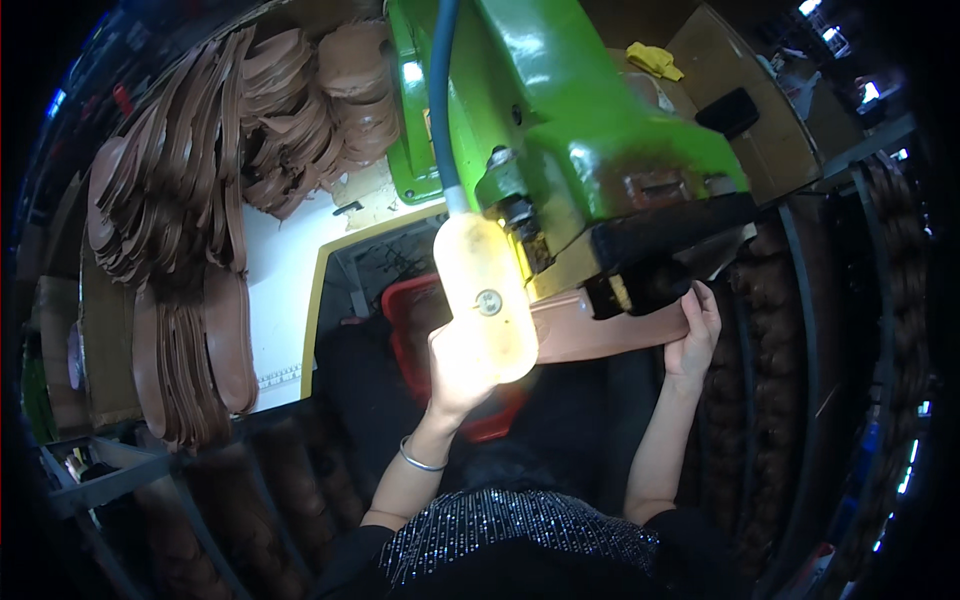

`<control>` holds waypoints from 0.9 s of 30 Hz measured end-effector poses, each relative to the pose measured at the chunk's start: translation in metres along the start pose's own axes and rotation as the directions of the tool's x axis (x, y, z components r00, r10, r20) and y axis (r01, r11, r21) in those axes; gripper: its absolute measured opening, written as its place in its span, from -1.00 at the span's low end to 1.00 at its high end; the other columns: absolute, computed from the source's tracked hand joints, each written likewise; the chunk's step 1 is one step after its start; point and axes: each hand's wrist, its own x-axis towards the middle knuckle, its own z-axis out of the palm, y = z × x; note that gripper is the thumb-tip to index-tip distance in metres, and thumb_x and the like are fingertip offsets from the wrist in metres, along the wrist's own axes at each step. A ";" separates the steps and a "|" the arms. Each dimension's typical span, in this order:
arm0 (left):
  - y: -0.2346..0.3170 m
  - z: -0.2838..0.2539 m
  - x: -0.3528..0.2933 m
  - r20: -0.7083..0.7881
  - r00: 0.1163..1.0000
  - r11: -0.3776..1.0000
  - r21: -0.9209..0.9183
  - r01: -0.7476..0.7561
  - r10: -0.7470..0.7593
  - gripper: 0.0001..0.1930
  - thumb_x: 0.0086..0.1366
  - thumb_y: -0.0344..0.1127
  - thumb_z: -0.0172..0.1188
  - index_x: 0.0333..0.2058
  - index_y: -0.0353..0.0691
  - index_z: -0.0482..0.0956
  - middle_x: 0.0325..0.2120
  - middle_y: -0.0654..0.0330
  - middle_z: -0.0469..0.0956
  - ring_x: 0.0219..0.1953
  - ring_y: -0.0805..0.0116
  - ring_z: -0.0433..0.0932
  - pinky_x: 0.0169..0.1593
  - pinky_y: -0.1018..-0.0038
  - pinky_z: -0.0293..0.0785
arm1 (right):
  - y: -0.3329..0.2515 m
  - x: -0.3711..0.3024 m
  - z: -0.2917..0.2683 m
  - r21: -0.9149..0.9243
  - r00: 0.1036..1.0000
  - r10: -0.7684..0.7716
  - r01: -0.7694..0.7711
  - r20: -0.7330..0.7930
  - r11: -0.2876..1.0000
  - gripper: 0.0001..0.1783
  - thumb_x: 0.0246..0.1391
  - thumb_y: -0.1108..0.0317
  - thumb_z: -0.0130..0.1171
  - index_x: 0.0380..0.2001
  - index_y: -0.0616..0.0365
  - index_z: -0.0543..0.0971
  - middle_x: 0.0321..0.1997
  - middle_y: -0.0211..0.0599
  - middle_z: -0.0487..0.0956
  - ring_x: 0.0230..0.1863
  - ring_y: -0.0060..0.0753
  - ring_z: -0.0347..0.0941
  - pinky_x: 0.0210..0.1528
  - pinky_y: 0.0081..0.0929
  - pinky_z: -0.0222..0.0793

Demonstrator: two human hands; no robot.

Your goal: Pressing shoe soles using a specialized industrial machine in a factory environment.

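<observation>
Currently, a long brown sole-shaped piece is stretching crosswise in front of the person, beneath the dark head of a green machine. Its long axis is running nearly left to right, the right end pointing slightly farther from the body; the left end is disappearing behind a glowing lamp. The right hand is pinching the right end, fingers closed on it. The left hand is reaching toward the other end, but glare and the lamp are hiding its fingers, so whether it is gripping cannot be told. A bangle is circling the left wrist. Below the lamp, a red bin is showing.

To the left, a white table is presenting its yellow edge to the machine side. Brown soles are lying heaped along its far left corner, and more are standing in a row by its near left corner. Beyond the machine, a yellow cloth is resting by a cardboard box. Racks are lining the right side.
</observation>
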 end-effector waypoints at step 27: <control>0.020 0.068 -0.037 0.371 0.899 0.788 -0.470 0.397 -0.232 -0.43 0.11 -0.34 0.26 0.04 -0.37 0.21 -0.10 -0.06 0.42 -0.15 0.16 0.52 -0.04 0.34 0.46 | 0.000 -0.024 0.020 -0.049 0.988 -0.044 0.037 -0.151 0.998 -0.52 0.02 0.49 0.15 0.03 0.19 0.30 -0.13 -0.34 0.45 -0.18 -0.54 0.41 -0.12 -0.62 0.36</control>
